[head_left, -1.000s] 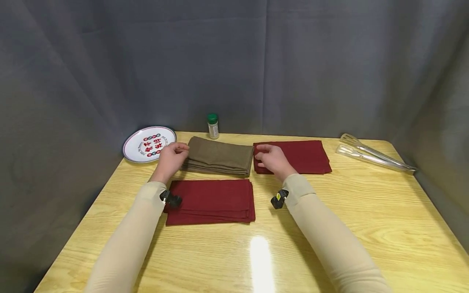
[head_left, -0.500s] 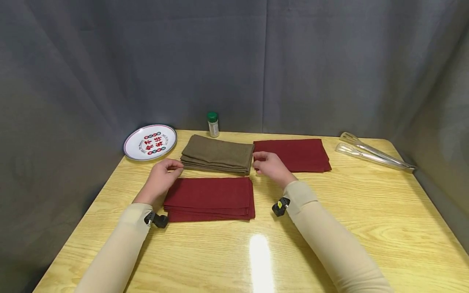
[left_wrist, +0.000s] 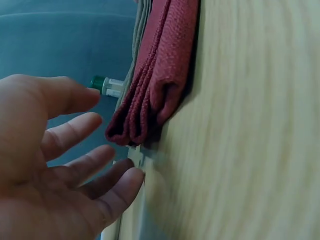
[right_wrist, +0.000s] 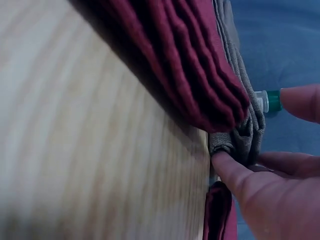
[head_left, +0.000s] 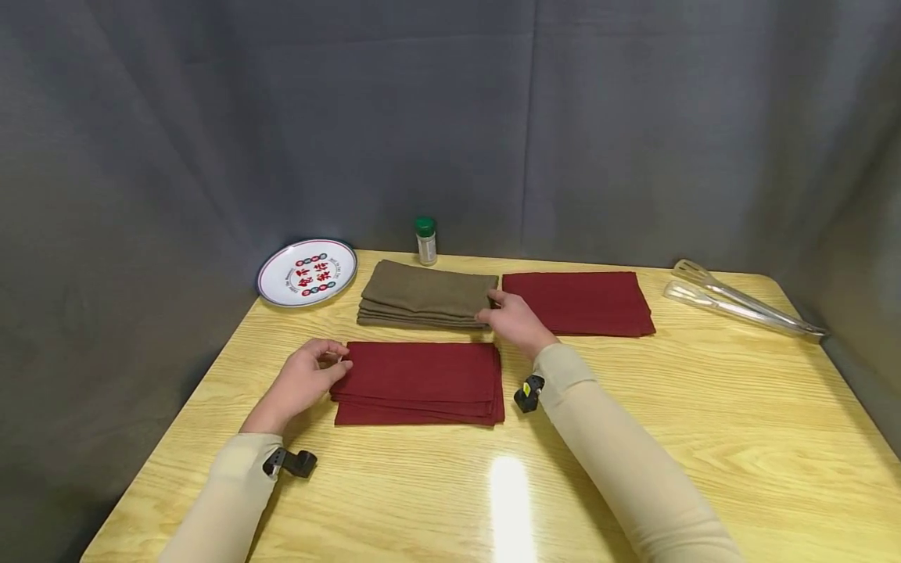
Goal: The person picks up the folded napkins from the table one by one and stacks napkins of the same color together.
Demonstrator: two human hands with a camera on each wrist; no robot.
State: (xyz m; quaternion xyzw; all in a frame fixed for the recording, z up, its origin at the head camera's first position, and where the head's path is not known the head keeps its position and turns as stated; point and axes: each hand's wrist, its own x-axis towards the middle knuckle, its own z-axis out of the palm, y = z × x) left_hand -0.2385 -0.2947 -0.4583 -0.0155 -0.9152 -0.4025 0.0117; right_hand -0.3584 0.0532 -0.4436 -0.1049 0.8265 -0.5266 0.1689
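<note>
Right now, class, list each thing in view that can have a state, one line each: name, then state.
Near red cloth: folded, flat on table.
Brown cloth: folded, right fingertips at its corner.
Far red cloth: folded, flat.
Spice jar: upright, green cap on.
Plate: lying flat.
Tongs: lying flat.
Left hand: open, beside near red cloth.
Right hand: open, touching brown cloth.

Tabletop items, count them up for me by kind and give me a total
Red folded cloth stacks: 2, a near one and a far one
Brown folded cloth stack: 1
Printed plate: 1
Green-capped shaker jar: 1
Metal tongs: 1
Total: 6
</note>
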